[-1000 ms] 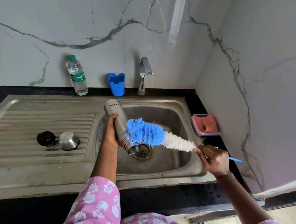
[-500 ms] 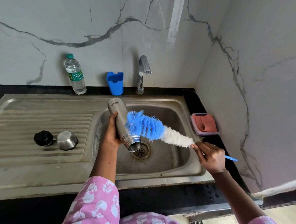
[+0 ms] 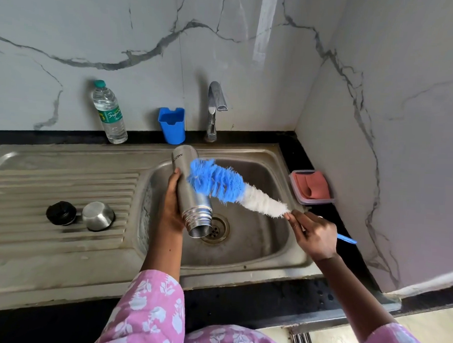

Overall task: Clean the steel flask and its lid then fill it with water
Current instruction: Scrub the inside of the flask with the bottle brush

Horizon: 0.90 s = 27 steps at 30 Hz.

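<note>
White marble walls (image 3: 252, 67) meet in a corner behind a black desk (image 3: 239, 303). A steel sink (image 3: 57, 275) is set into the desk, with its ribbed drainboard on the left and its basin on the right. Two arms in pink flowered sleeves (image 3: 149, 314) reach over the basin.

The brush (image 3: 219, 184) slants up to the left. Its blue bristles lie against the right side of the flask (image 3: 192, 203), with white bristles lower down near the handle. The flask hangs tilted above the basin, its open mouth pointing down towards the drain (image 3: 217, 228) and its base up towards the tap (image 3: 214, 110).

The left hand (image 3: 171, 202) is curled round the flask's body from the left, its fingers hidden behind the steel. The right hand (image 3: 314, 235) is closed round the brush handle just below the white bristles, and the blue end of the handle sticks out past it to the right.

A water bottle (image 3: 110, 115) stands upright against the back wall, with a blue cup (image 3: 172, 125) between it and the tap. A clear tub (image 3: 311, 187) holding a pink cloth sits on the desk to the right of the basin. A steel cap (image 3: 98, 215) rests mouth down on the drainboard, and the black lid (image 3: 61, 213) lies just beside it on its left.
</note>
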Each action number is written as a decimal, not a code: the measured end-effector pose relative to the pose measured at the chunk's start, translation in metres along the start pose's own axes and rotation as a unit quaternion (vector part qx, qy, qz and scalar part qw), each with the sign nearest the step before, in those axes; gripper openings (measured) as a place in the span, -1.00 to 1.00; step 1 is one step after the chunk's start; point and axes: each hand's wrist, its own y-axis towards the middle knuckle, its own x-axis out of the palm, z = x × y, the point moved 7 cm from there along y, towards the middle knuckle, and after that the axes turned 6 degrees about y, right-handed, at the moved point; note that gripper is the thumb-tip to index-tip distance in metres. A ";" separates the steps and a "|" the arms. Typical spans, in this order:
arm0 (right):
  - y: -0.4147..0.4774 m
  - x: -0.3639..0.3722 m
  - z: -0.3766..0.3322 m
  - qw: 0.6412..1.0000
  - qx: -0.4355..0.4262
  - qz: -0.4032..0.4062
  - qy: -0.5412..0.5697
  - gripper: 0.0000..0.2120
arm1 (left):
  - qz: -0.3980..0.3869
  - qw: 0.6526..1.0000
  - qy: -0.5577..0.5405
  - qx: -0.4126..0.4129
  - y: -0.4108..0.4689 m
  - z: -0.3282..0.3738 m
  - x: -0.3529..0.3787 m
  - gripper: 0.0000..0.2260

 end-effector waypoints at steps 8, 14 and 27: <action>-0.009 -0.006 0.006 0.999 -0.032 -0.015 0.041 -0.56 | -0.018 0.999 -0.006 -0.039 0.001 -0.013 0.005 -0.56; 0.001 0.009 0.011 0.998 0.043 0.010 -0.047 -0.61 | 0.062 0.987 0.118 -0.087 0.003 -0.014 0.001 -0.30; 0.005 0.013 0.012 0.997 0.024 0.008 -0.072 -0.61 | 0.063 0.972 0.185 -0.130 -0.009 -0.014 0.012 -0.12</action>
